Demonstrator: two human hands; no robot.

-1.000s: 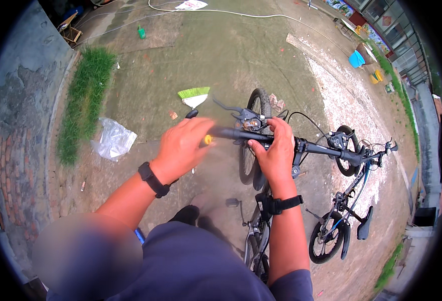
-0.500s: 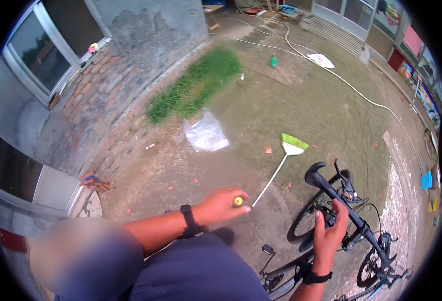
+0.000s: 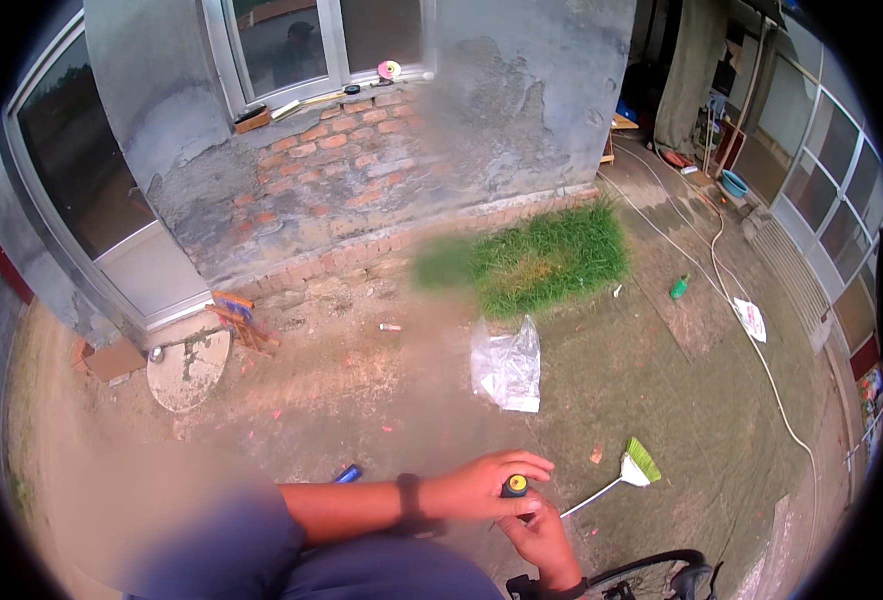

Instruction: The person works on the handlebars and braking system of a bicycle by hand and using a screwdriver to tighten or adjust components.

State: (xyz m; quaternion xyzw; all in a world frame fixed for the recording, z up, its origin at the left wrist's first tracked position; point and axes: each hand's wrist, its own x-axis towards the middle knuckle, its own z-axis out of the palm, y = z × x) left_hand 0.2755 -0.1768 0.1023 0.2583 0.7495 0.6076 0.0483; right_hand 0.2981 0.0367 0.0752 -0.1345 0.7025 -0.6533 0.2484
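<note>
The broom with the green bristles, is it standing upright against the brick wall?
No, the broom lies flat on the dirt ground, apart from the brick wall, just right of the left hand.

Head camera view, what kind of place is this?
Likely a bare-earth yard beside a house: a worn brick and plaster wall with windows, a grass patch, a broom and a hose on the ground.

yard layout from where i'm watching

i'm seeing the left hand [image 3: 476,487] lying just above the right hand [image 3: 539,535], with a small capped tool [image 3: 514,486] sitting between them. a broom [image 3: 616,478] is lying just right of the hands. a plastic bag [image 3: 507,365] is lying farther ahead, a grass patch [image 3: 541,260] beyond it against the wall [image 3: 361,170]. a bicycle wheel [image 3: 651,575] is showing below right, a hose [image 3: 751,340] running along the right.
</note>
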